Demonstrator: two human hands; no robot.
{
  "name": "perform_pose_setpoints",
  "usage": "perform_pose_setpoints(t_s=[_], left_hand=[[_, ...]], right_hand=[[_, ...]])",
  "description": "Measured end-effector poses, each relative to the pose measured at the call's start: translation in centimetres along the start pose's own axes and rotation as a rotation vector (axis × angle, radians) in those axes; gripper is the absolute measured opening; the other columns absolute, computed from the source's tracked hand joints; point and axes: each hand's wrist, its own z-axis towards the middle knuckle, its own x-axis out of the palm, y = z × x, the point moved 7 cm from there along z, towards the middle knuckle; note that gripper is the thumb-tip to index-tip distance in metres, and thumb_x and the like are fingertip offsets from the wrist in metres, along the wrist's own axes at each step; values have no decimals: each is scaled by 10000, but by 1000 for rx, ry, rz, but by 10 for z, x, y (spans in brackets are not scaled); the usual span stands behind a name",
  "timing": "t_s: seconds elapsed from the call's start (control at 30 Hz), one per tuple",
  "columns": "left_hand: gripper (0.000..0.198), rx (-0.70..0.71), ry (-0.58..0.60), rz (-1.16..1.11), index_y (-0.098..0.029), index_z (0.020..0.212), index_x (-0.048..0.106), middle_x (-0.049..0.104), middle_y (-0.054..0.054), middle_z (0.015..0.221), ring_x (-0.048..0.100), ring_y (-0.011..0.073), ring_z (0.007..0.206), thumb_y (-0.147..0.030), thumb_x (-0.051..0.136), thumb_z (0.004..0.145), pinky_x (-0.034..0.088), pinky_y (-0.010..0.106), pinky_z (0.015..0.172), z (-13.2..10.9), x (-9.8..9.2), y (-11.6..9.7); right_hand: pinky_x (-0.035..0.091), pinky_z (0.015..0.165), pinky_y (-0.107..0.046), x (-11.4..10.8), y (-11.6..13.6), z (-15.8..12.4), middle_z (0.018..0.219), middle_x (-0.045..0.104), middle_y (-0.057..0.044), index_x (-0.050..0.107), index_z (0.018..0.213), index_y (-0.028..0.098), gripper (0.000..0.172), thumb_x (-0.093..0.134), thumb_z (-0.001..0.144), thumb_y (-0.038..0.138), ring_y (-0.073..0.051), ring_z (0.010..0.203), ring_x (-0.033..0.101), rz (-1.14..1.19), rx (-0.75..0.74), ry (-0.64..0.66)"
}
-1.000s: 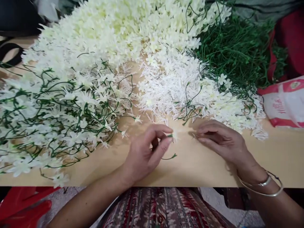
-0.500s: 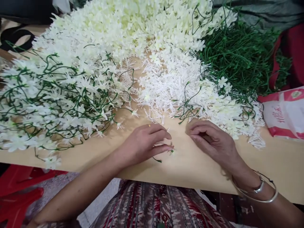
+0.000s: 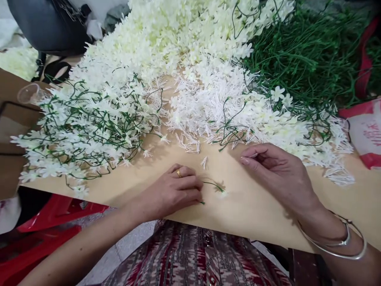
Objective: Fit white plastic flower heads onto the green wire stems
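My left hand (image 3: 178, 190) is curled over the table, closed on a thin green plastic stem (image 3: 214, 183). The stem's branched tip pokes out to the right of the fingers, and another green end shows below them. To the right, my right hand (image 3: 274, 171) is raised with thumb and forefinger pinched together. A tiny pale bit may be between them, too small to make out. Between the hands, a small white stamen piece (image 3: 204, 162) lies on the table. Beyond the hands spreads a heap of white stamens (image 3: 202, 107), with a few green stems (image 3: 230, 133) lying on its near edge.
At left lies a pile of white artificial flowers on green stems (image 3: 89, 127). Loose cream petals (image 3: 166, 31) are heaped at the back. Bare green stems (image 3: 297, 59) fill the far right, beside a red-and-white packet (image 3: 364, 131). A black bag (image 3: 50, 24) stands back left.
My left hand has moved down and left, its fingers curling in around the green stem. The white stamen piece near it now lies in plain sight. The view has shifted, showing more at left.
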Motion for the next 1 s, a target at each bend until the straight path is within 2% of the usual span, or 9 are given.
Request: perform_pose_setpoints(t_s=[0.1,0.2,0.3,0.43,0.63,0.8,1.0], left_hand=[[134,-26,-80,-353,-173,1028,663,777,53,1013,704,156,1003,-260,588,1096,532,304,960,23,2,-8],[179,-310,-141,-749,-166,1056,643,747,40,899,717,115,792,-334,592,1090,577,231,748,43,14,9],[257,-437,-194,-914,-160,1015,644,697,9,794,699,102,700,-415,663,1042,582,213,688,54,28,24],[291,-469,-274,-930,-164,1002,647,707,7,804,723,100,702,-448,712,1007,592,201,685,56,36,36],[295,-484,-404,-902,-172,997,630,703,11,828,721,99,684,-459,696,1020,592,203,662,50,31,35],[253,-470,-395,-889,-165,1005,643,723,18,845,730,99,697,-413,693,1027,595,196,663,51,33,33],[239,-486,-381,-845,-163,992,658,735,21,842,729,105,701,-397,698,1021,589,203,663,52,34,31]], right_hand=[[593,637,-299,-7,3,-2,872,788,-18,791,941,265,79,819,897,325,-177,745,712,8,-2,-47],[595,612,-303,-17,8,-5,914,813,-30,812,992,284,103,843,895,296,-181,734,722,12,-38,-120],[611,654,-305,-19,10,-7,892,809,-18,805,976,299,147,870,865,228,-183,759,737,42,-65,-123],[626,756,-321,-8,12,-8,873,789,8,781,931,299,130,810,902,176,-175,816,748,46,-98,-1],[612,809,-353,0,19,-9,928,762,5,751,945,319,132,765,940,188,-186,887,734,26,-123,99],[617,774,-379,5,20,-11,947,757,-23,752,935,317,96,757,956,224,-214,897,742,-20,-151,137],[619,762,-413,6,18,-12,945,751,-34,743,957,353,131,727,977,224,-233,887,730,-42,-146,148]])
